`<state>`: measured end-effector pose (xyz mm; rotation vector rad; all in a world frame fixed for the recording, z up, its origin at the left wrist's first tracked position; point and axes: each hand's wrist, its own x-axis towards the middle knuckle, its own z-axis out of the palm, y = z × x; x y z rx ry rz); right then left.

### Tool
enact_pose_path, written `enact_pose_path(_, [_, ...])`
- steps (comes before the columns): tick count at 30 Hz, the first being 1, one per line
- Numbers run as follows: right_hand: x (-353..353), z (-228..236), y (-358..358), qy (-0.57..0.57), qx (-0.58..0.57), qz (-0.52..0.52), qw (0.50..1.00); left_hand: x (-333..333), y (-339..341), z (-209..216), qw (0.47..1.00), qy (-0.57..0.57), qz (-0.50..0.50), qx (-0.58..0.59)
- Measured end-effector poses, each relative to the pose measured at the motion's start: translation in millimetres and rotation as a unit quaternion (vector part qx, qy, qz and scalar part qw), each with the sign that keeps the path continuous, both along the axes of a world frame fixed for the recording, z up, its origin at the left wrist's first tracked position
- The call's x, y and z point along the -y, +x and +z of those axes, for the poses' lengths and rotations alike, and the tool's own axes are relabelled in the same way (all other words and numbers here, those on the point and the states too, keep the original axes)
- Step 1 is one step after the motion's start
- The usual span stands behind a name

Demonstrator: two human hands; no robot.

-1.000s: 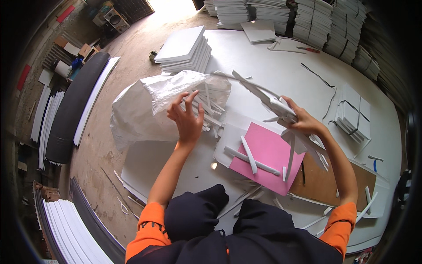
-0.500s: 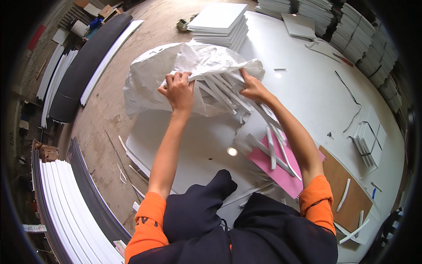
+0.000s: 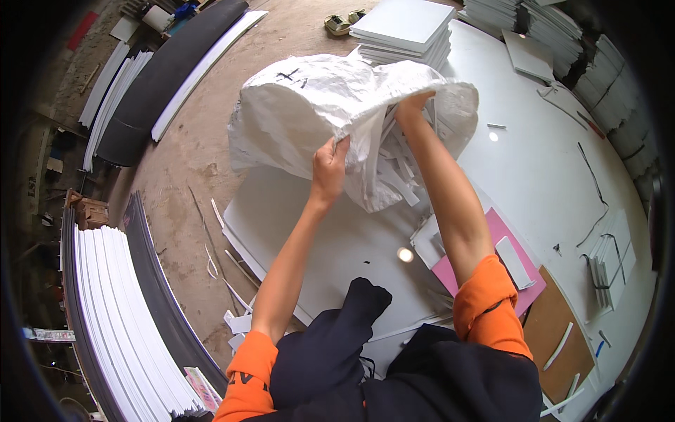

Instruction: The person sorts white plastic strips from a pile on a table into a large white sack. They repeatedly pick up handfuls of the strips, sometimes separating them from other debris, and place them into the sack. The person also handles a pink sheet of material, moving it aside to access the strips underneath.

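A large white woven sack (image 3: 295, 105) lies over the white sheets in front of me, its mouth turned towards me. My left hand (image 3: 329, 167) is closed on the lower edge of that mouth, pinching the fabric. My right hand (image 3: 413, 105) reaches into the opening under the upper rim; its fingers are hidden there. White strips of offcut (image 3: 395, 179) fill the mouth, jumbled between the two arms. Beside my right forearm lies a pink sheet (image 3: 517, 283) with a short, wide white piece (image 3: 515, 261) on it.
Stacked white boards (image 3: 404, 28) stand beyond the sack. A brown board (image 3: 555, 337) with loose strips lies at the right, near a strapped bundle of white pieces (image 3: 610, 264). Long white sheets (image 3: 133, 316) and a dark roll (image 3: 158, 77) are on the left. A knife-like red tool (image 3: 592, 125) lies far right.
My right hand has gone from the sack's rim into its mouth. The long strips on the pink sheet are no longer there. My left hand has shifted lower along the sack's edge.
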<state>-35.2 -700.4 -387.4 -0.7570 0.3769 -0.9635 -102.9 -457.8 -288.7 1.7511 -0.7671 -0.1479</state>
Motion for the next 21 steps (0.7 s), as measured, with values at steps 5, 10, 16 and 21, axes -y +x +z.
enact_pose_path(5, [-7, -51, 12, -0.409, -0.056, -0.072, 0.908, -17, -16, -12, 0.975, 0.167, 0.02, 0.145])
enact_pose_path(10, [-36, -66, -36, -0.222, 0.007, 0.022, 0.975, 5, -23, -36, 0.926, 0.258, 0.064, 0.269])
enact_pose_path(16, [-123, -26, -92, -0.099, -0.24, 0.02, 0.965, 13, -8, -61, 0.912, 0.25, 0.087, 0.313])
enact_pose_path(21, [-134, -47, -94, -0.338, -0.216, -0.045, 0.915, 24, -7, -57, 0.967, 0.156, 0.042, 0.197])
